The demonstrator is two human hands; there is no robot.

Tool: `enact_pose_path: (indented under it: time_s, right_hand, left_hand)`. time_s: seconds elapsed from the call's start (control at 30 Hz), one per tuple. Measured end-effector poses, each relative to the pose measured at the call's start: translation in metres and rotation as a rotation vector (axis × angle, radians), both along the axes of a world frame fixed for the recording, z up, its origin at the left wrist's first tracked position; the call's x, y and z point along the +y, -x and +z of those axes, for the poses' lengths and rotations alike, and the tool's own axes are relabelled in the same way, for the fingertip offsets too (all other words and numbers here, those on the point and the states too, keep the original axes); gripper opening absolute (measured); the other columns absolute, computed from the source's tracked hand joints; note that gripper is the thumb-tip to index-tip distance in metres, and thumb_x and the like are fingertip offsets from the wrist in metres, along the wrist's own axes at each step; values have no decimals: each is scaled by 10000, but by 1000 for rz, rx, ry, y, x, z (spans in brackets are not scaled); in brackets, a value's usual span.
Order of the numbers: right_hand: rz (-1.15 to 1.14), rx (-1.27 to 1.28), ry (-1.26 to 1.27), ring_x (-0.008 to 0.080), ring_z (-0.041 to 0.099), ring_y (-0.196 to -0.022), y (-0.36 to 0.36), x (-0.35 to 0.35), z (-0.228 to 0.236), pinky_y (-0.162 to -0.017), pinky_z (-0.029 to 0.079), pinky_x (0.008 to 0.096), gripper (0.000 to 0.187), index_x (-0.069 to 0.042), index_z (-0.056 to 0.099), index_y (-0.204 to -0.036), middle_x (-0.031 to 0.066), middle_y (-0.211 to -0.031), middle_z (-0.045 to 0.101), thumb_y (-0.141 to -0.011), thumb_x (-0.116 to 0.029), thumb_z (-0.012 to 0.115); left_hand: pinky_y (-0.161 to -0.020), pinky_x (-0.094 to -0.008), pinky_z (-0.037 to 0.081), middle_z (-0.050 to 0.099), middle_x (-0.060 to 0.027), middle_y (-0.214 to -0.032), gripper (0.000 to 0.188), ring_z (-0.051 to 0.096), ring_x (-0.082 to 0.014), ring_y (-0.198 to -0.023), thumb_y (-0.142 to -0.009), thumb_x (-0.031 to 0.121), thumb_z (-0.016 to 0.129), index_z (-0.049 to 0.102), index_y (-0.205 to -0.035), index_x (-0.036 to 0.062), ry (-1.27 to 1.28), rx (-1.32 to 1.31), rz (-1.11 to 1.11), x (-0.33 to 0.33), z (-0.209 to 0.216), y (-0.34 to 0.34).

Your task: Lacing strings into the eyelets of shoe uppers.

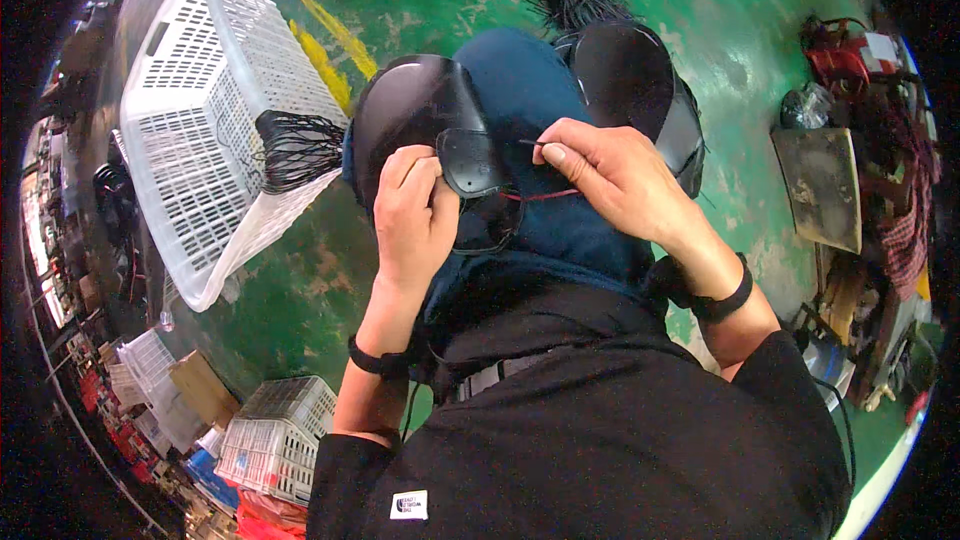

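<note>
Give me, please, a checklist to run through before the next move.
1. Left hand holding the edge of the black flap: ok.
2. Right hand pinching the thin dark cord: ok, its tip pokes out.
3. Cord threaded through the flap: cannot tell.
4. Red strand attached at its left end: cannot tell.
5. Black cord bundle in view: ok, at the white basket on the left.
</note>
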State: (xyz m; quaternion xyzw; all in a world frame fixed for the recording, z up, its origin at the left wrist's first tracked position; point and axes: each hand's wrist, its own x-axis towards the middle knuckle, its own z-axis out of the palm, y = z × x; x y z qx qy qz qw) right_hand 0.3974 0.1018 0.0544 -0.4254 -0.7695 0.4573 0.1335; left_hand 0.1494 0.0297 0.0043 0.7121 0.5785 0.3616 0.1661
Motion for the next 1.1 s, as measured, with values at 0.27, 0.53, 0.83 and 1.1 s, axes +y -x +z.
enact_pose_path:
  time_s: [0.27, 0.53, 0.83, 1.1]
  right_hand:
    - [195, 61, -283, 415, 640, -888, 36, 30, -16, -752, 505, 530, 223, -49, 634, -935, 180, -888, 654, -955, -260, 567]
    - [366, -55, -290, 431, 652, -865, 49, 55, -21, -758, 522, 546, 274, -30, 637, -848, 204, -839, 662, -909, -283, 551]
    - [450, 54, -207, 444, 642, -845, 43, 67, -32, -751, 507, 551, 276, -3, 629, -832, 245, -819, 639, -877, -260, 538]
    - [504, -14, -98, 433, 609, -810, 43, 77, -25, -733, 488, 511, 259, 15, 587, -835, 241, -810, 615, -878, -234, 531]
  left_hand:
    - [-802, -333, 509, 627, -130, -1015, 241, 619, -251, -899, -781, -76, 666, 644, -1013, -14, 108, -41, 148, 1, 1, -7]
    - [-863, -375, 499, 636, -138, -1042, 288, 622, -304, -978, -753, -61, 684, 661, -1032, 8, -3, 46, 108, 13, 6, -11]
    - [-926, -402, 461, 656, -115, -1043, 296, 618, -305, -1024, -742, -3, 720, 676, -1032, 36, -6, 126, 112, 20, 7, -17]
    - [-940, -404, 463, 661, -120, -1057, 292, 617, -308, -1031, -749, -15, 708, 677, -1036, 24, -23, 131, 94, 26, 9, -24]
